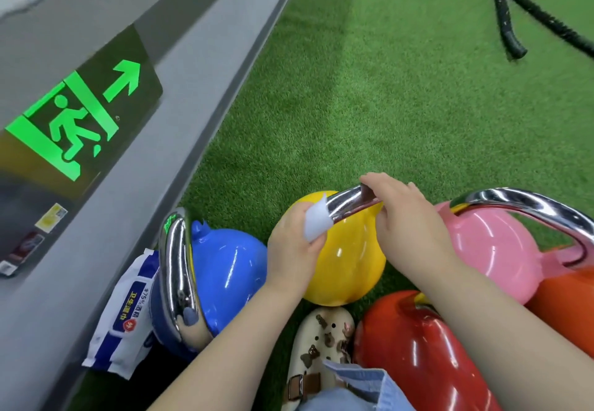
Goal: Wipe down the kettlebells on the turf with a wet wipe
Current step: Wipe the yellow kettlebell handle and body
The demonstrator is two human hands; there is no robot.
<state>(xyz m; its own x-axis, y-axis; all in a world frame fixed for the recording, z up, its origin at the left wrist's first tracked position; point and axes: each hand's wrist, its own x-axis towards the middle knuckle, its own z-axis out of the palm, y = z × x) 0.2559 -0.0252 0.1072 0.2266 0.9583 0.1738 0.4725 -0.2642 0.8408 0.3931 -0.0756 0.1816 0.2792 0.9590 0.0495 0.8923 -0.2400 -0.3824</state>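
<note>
Left hand: our left hand (297,251) pinches a white wet wipe (316,222) against the chrome handle (348,203) of the yellow kettlebell (348,262).
Right hand: our right hand (406,217) curls over the same handle.
Yellow kettlebell: on the turf (401,98), between the blue kettlebell (229,277) and the pink kettlebell (491,250).
Crowding: a red kettlebell (418,356) and our shoe (321,343) sit just below.
Wipes pack: the wipes pack (123,317) lies by the wall (135,217), partly hidden behind the blue kettlebell's handle.
Far turf: a black rope (504,18).
</note>
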